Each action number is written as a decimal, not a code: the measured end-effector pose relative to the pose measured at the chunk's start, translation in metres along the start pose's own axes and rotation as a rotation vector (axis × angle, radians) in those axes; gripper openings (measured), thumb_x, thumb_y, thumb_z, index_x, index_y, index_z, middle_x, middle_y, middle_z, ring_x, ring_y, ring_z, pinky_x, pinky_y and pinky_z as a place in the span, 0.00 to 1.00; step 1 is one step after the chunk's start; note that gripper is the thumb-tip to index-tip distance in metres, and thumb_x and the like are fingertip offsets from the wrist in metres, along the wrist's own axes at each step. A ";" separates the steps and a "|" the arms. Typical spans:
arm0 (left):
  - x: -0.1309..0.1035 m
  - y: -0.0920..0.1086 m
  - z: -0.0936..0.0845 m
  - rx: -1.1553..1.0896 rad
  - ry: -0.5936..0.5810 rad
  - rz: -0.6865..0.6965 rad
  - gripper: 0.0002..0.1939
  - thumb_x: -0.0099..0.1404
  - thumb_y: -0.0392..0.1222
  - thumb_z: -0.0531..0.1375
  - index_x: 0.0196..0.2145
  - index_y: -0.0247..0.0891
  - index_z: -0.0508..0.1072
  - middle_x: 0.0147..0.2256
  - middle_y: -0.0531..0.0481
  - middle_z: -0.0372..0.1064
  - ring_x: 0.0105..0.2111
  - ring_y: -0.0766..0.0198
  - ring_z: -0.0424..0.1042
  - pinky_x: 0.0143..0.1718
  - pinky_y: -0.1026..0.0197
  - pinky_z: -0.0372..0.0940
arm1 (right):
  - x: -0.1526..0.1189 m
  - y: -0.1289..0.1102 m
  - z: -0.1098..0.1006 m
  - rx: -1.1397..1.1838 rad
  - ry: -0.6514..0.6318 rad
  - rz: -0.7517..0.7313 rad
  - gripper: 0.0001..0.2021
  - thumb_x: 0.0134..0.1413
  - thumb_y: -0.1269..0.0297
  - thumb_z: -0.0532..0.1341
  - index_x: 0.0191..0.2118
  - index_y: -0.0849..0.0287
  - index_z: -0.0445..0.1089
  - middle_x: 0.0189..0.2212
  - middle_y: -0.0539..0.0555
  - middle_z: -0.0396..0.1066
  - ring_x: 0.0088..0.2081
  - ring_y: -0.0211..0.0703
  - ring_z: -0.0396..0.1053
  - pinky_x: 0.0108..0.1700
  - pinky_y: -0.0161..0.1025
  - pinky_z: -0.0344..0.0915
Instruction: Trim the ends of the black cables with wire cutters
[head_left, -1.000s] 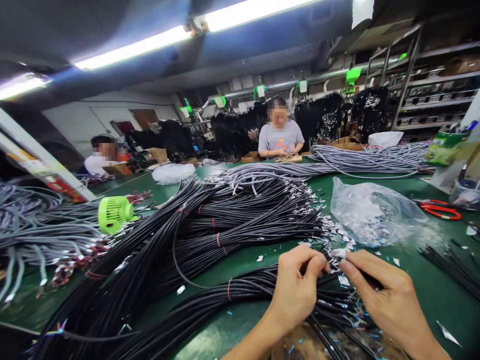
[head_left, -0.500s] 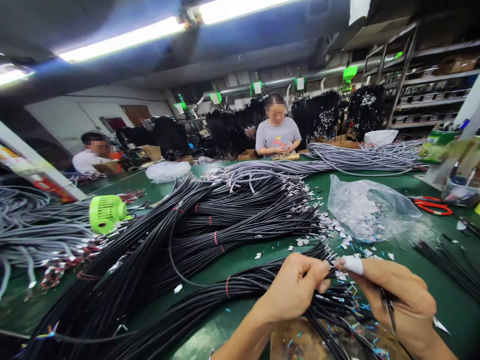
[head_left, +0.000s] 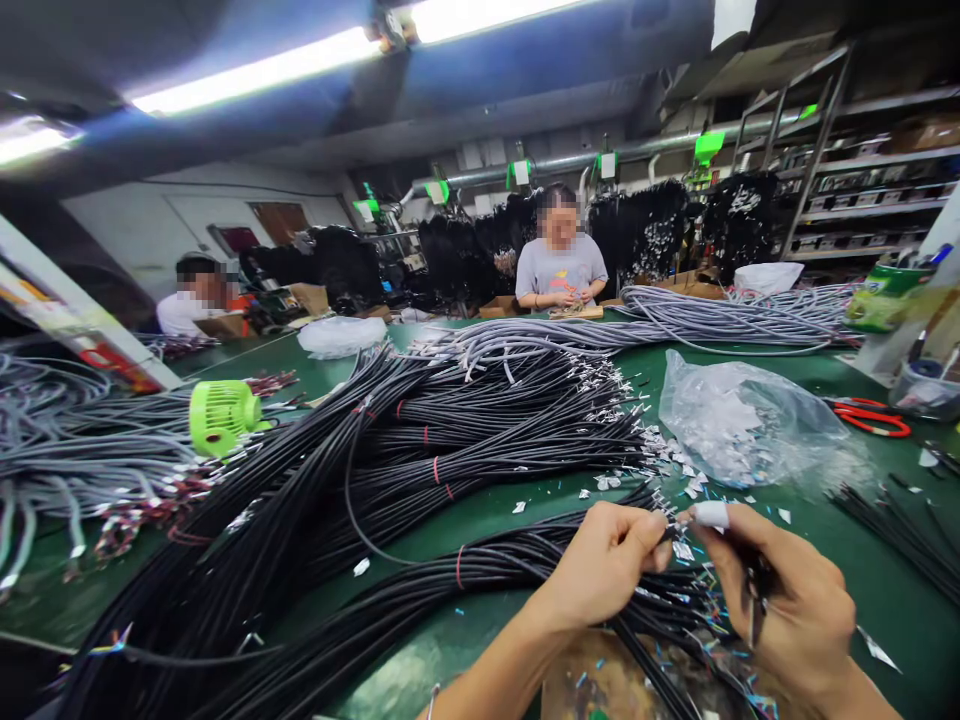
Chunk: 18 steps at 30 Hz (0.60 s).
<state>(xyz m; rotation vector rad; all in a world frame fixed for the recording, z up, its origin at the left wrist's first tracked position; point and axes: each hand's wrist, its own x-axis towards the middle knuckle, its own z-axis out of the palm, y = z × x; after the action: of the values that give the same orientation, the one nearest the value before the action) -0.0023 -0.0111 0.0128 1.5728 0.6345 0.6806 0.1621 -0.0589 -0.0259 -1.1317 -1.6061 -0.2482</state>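
One cable end (head_left: 672,532) is pinched by the left hand (head_left: 609,565); a tool (head_left: 756,602) is held in the right hand (head_left: 799,600), its wrapped finger (head_left: 711,515) near that end.

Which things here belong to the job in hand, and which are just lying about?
Likely part of the job:
the near bundle of black cables, with the left hand at its ends
the dark tool in the right hand

Likely just lying about:
the green fan
the red-handled tool
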 end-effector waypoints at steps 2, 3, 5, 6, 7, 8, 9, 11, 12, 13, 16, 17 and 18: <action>0.003 -0.004 0.003 -0.028 0.037 -0.014 0.28 0.61 0.63 0.51 0.20 0.34 0.63 0.14 0.59 0.49 0.15 0.74 0.45 0.17 0.66 0.40 | 0.002 -0.005 0.002 0.027 -0.003 0.119 0.09 0.51 0.70 0.62 0.41 0.55 0.69 0.24 0.48 0.73 0.20 0.36 0.69 0.24 0.33 0.66; 0.004 -0.006 0.005 -0.055 0.054 -0.030 0.27 0.60 0.63 0.53 0.21 0.33 0.65 0.16 0.58 0.53 0.15 0.74 0.47 0.17 0.67 0.42 | 0.004 -0.007 0.003 0.056 -0.008 0.178 0.08 0.52 0.69 0.62 0.40 0.56 0.69 0.21 0.47 0.69 0.18 0.34 0.65 0.21 0.32 0.63; 0.006 -0.011 0.008 -0.120 0.088 -0.046 0.25 0.56 0.62 0.58 0.25 0.33 0.67 0.18 0.56 0.57 0.15 0.75 0.51 0.17 0.68 0.45 | 0.007 -0.010 0.005 0.127 -0.025 0.271 0.08 0.52 0.68 0.61 0.40 0.56 0.68 0.18 0.45 0.64 0.15 0.32 0.59 0.17 0.30 0.58; 0.007 -0.013 0.010 -0.147 0.104 -0.039 0.24 0.55 0.61 0.59 0.26 0.33 0.66 0.18 0.56 0.58 0.15 0.75 0.52 0.17 0.68 0.47 | 0.008 -0.012 0.005 0.160 -0.026 0.302 0.08 0.52 0.69 0.61 0.40 0.56 0.67 0.18 0.44 0.62 0.15 0.31 0.56 0.16 0.30 0.57; 0.007 -0.015 0.012 -0.162 0.122 -0.020 0.23 0.55 0.59 0.60 0.27 0.33 0.65 0.18 0.57 0.57 0.15 0.74 0.53 0.17 0.69 0.48 | 0.009 -0.012 0.005 0.191 -0.027 0.325 0.09 0.52 0.70 0.61 0.40 0.57 0.67 0.18 0.44 0.61 0.15 0.31 0.55 0.16 0.29 0.56; 0.006 -0.017 0.014 -0.164 0.142 0.007 0.21 0.56 0.57 0.61 0.27 0.34 0.65 0.17 0.58 0.56 0.15 0.74 0.53 0.18 0.69 0.49 | 0.010 -0.013 0.005 0.221 -0.026 0.342 0.09 0.51 0.70 0.61 0.40 0.57 0.67 0.19 0.43 0.61 0.15 0.30 0.54 0.16 0.29 0.56; 0.006 -0.018 0.016 -0.151 0.169 0.037 0.19 0.57 0.55 0.61 0.27 0.34 0.64 0.17 0.59 0.55 0.16 0.74 0.53 0.18 0.69 0.49 | 0.010 -0.014 0.006 0.247 -0.027 0.356 0.09 0.50 0.71 0.61 0.40 0.57 0.67 0.19 0.43 0.61 0.15 0.30 0.53 0.15 0.28 0.56; 0.004 -0.020 0.021 -0.082 0.253 0.100 0.16 0.60 0.50 0.59 0.26 0.35 0.62 0.18 0.58 0.55 0.18 0.73 0.53 0.20 0.69 0.50 | 0.009 -0.015 0.006 0.274 -0.025 0.374 0.10 0.49 0.73 0.60 0.40 0.57 0.67 0.19 0.43 0.61 0.14 0.29 0.53 0.15 0.28 0.56; 0.004 -0.021 0.023 -0.027 0.306 0.132 0.14 0.61 0.47 0.58 0.26 0.35 0.62 0.20 0.57 0.56 0.19 0.72 0.55 0.21 0.68 0.51 | 0.008 -0.015 0.007 0.269 -0.020 0.369 0.10 0.49 0.73 0.60 0.40 0.57 0.67 0.19 0.43 0.62 0.14 0.29 0.53 0.15 0.28 0.56; 0.003 -0.022 0.026 0.040 0.361 0.163 0.13 0.63 0.45 0.57 0.26 0.35 0.63 0.21 0.55 0.57 0.21 0.72 0.56 0.23 0.68 0.53 | 0.007 -0.015 0.007 0.252 -0.010 0.356 0.10 0.49 0.74 0.60 0.39 0.57 0.67 0.19 0.44 0.63 0.14 0.29 0.53 0.16 0.28 0.56; 0.004 -0.022 0.030 0.249 0.480 0.225 0.11 0.65 0.40 0.54 0.25 0.35 0.63 0.23 0.53 0.60 0.23 0.69 0.58 0.25 0.66 0.54 | 0.003 -0.015 0.009 0.162 0.034 0.291 0.09 0.48 0.74 0.60 0.37 0.57 0.69 0.20 0.46 0.65 0.15 0.29 0.54 0.17 0.28 0.56; 0.005 -0.023 0.031 0.307 0.494 0.235 0.11 0.65 0.39 0.54 0.25 0.35 0.63 0.23 0.53 0.61 0.23 0.69 0.59 0.25 0.66 0.54 | 0.002 -0.014 0.010 0.132 0.044 0.272 0.09 0.48 0.74 0.60 0.37 0.58 0.69 0.21 0.46 0.66 0.15 0.29 0.55 0.17 0.29 0.56; 0.006 -0.023 0.031 0.356 0.498 0.242 0.11 0.65 0.38 0.54 0.25 0.35 0.63 0.23 0.53 0.61 0.23 0.69 0.59 0.24 0.66 0.54 | 0.002 -0.013 0.010 0.110 0.051 0.260 0.09 0.47 0.74 0.61 0.37 0.58 0.69 0.21 0.46 0.66 0.15 0.29 0.55 0.17 0.29 0.57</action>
<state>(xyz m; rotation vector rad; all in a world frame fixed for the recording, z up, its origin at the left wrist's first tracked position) 0.0239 -0.0254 -0.0117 1.8390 0.9814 1.2144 0.1453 -0.0582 -0.0233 -1.2236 -1.3931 -0.0174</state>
